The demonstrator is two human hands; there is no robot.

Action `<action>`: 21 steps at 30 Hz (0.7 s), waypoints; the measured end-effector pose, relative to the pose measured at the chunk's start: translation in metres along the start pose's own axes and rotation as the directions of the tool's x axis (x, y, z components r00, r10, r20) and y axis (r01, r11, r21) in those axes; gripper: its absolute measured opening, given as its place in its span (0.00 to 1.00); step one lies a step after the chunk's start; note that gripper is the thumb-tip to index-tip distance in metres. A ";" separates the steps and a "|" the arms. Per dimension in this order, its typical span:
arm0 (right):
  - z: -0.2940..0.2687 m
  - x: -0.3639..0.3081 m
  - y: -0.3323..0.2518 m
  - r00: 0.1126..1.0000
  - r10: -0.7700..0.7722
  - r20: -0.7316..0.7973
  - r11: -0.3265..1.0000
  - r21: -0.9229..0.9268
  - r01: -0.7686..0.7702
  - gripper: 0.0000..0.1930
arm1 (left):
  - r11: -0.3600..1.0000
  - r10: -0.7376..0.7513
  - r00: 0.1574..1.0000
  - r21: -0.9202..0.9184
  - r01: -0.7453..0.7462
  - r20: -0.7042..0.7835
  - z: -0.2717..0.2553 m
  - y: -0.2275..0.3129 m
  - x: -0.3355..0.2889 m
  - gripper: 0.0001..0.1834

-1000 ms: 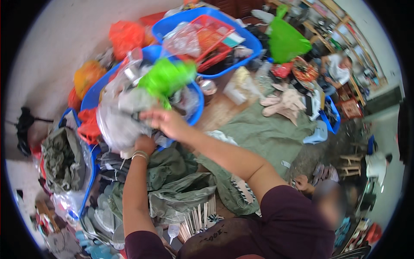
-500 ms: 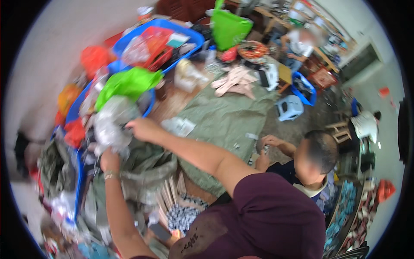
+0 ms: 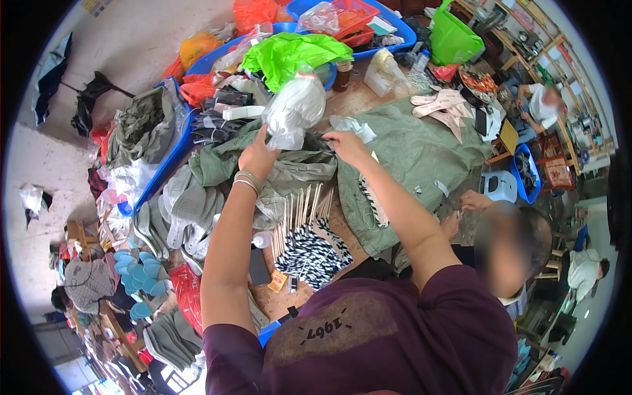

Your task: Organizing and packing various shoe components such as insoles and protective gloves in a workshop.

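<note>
A whitish, see-through plastic bag (image 3: 297, 105), bulging with something pale, hangs over the worktable. My left hand (image 3: 259, 157) grips its lower left edge, thumb up. To the right of the bag, my right hand (image 3: 347, 147) has its fingers pinched together beside a small dark bit; what they hold is not clear. A crumpled bright green bag (image 3: 289, 54) lies just behind the clear one. Under my hands spreads grey-green cloth sacking (image 3: 296, 172). Nearer me stands a row of black-and-white patterned straps with pale strips (image 3: 309, 250).
A co-worker (image 3: 507, 243) sits close on my right. Blue tubs (image 3: 405, 36) with bags line the back. Grey soles (image 3: 184, 210) are stacked at left, near light-blue pieces (image 3: 141, 273). Pink cut pieces (image 3: 444, 108) lie on the green sheet (image 3: 408, 151).
My view has swung left and down, so the table sits further right in it. The clear bag has come away from the tub area toward me, and both hands remain at it.
</note>
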State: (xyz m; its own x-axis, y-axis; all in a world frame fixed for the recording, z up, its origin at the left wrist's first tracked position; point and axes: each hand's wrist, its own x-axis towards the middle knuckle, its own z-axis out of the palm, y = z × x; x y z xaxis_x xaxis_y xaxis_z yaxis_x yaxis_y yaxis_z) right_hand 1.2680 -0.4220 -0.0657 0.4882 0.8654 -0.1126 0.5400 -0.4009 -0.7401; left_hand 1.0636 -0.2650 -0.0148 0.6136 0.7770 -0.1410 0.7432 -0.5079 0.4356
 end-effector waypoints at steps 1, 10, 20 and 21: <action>0.007 -0.002 -0.003 1.000 0.007 -0.016 1.000 -0.013 -0.007 0.14 | 1.000 0.024 1.000 -0.001 -0.024 0.007 0.008 0.003 0.000 0.41; 0.054 -0.022 0.012 0.958 0.063 -0.280 0.834 0.542 0.103 0.14 | 0.999 0.033 0.998 -0.008 -0.032 0.059 0.044 0.016 0.017 0.44; 0.032 -0.065 -0.002 0.987 0.139 -0.082 0.827 0.557 -0.070 0.15 | 0.998 0.056 0.997 0.010 -0.057 0.057 0.065 0.042 0.057 0.42; 0.024 -0.080 -0.016 0.989 0.147 -0.029 0.827 0.552 -0.107 0.15 | 0.988 0.138 0.990 0.065 -0.139 0.026 0.074 0.027 0.065 0.31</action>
State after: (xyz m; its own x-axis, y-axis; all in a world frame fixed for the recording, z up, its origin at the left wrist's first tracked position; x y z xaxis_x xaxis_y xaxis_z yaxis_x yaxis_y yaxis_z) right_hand 1.2043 -0.4780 -0.0607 0.5823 0.7877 -0.2012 0.0161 -0.2586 -0.9659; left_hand 1.1435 -0.2556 -0.0779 0.7168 0.6896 -0.1031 0.6664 -0.6341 0.3922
